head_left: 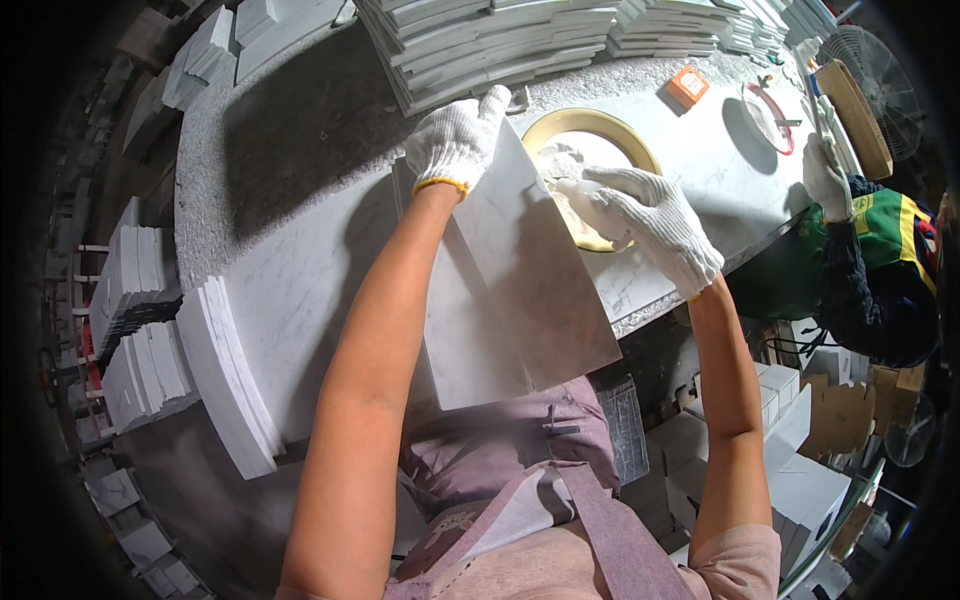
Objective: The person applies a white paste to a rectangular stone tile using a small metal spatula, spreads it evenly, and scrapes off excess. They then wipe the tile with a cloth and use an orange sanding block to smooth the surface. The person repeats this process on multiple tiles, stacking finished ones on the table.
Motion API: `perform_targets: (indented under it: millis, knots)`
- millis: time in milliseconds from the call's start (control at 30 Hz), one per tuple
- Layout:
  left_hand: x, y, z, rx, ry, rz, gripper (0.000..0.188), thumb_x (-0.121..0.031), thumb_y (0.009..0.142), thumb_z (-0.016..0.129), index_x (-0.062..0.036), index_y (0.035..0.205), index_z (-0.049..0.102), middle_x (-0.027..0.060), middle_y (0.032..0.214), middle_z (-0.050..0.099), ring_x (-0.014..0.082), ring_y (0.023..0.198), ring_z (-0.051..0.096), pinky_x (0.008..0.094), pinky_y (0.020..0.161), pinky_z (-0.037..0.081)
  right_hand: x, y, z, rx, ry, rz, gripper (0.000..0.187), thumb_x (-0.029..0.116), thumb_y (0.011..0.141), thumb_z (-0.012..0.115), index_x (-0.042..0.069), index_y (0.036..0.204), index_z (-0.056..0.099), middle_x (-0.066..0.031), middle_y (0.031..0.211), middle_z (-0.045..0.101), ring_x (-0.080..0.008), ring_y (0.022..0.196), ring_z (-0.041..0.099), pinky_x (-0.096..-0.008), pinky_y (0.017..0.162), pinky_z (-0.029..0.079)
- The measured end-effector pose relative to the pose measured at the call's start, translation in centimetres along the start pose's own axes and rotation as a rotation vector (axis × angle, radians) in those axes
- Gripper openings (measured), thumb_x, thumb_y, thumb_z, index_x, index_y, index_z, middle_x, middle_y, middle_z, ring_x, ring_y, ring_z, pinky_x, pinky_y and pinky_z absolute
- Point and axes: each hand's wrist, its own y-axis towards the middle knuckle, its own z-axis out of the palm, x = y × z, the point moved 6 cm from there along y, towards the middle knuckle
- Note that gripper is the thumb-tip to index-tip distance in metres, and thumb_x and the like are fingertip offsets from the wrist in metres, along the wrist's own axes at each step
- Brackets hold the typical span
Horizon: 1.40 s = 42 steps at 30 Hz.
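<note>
A grey-veined marble tile [550, 280] lies slantwise over another pale tile [470, 345] at the table's near edge. My left hand [450, 142], in a white knitted glove with a yellow cuff, grips the far end of the upper tile; some of its fingers are hidden. My right hand [655, 222], also gloved, is over a yellow-rimmed basin [640, 146] just right of the tile. Its fingers close on a whitish piece [597, 208] whose kind I cannot make out. White stuff [560, 160] sits inside the basin.
Tall stacks of white tiles [490, 45] stand along the far side. More tiles [232, 375] lean at the left. An orange box [687, 88] and a red-rimmed round item [768, 118] lie far right. A co-worker's gloved hand [826, 180] is at the right edge, near a fan [868, 85].
</note>
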Motion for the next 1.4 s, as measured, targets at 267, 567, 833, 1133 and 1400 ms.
perform_targets:
  millis: [267,567,833,1133,1400]
  knots:
    - [0.0,0.0,-0.1,-0.006,-0.010,-0.004,0.073,-0.077,0.100,0.037,-0.0206,0.116,0.080,0.0177,0.122,0.074,0.0436,0.118,0.066,0.0512,0.099,0.052,0.1,-0.2,-0.2,-0.007,0.025,-0.008,0.050,0.025,0.097,0.071,-0.003,0.138,0.067,-0.0111,0.116,0.075,-0.0114,0.093,0.070,-0.0249,0.067,0.061]
    - [-0.3,-0.5,-0.4,-0.090,0.064,0.035,0.079,-0.075,0.102,0.031,-0.0151,0.105,0.081,0.0173,0.112,0.078,0.0407,0.111,0.071,0.0534,0.094,0.053,-0.7,-3.6,-2.2,0.011,0.604,-0.099,0.095,0.045,0.090,0.084,-0.001,0.159,0.039,-0.0128,0.121,0.065,-0.0192,0.099,0.068,-0.0251,0.069,0.059]
    - [-0.5,-0.9,-0.6,-0.049,0.029,0.014,0.077,-0.073,0.104,0.031,-0.0150,0.107,0.081,0.0162,0.111,0.078,0.0381,0.109,0.072,0.0516,0.092,0.054,-6.6,-2.4,-11.8,-0.290,0.674,-0.197,0.065,0.022,0.106,0.065,0.003,0.160,0.035,-0.0132,0.158,0.045,-0.0317,0.138,0.053,-0.0434,0.103,0.056]
    - [-0.4,-0.3,-0.2,0.021,-0.011,-0.022,0.076,-0.078,0.099,0.035,-0.0192,0.116,0.079,0.0158,0.125,0.074,0.0418,0.121,0.066,0.0509,0.103,0.049,-11.1,4.3,-14.5,-0.686,-0.175,-0.131,0.038,0.022,0.097,0.077,0.004,0.129,0.068,-0.0047,0.117,0.073,-0.0145,0.110,0.066,-0.0292,0.099,0.050]
    - [-0.5,-0.6,-0.5,-0.009,-0.005,-0.027,0.074,-0.077,0.100,0.036,-0.0186,0.114,0.079,0.0170,0.122,0.075,0.0424,0.118,0.067,0.0518,0.099,0.051,-15.0,6.3,-14.1,-0.720,-0.428,-0.051,0.057,0.034,0.092,0.077,0.008,0.141,0.061,-0.0137,0.115,0.077,-0.0292,0.105,0.073,-0.0395,0.095,0.055]
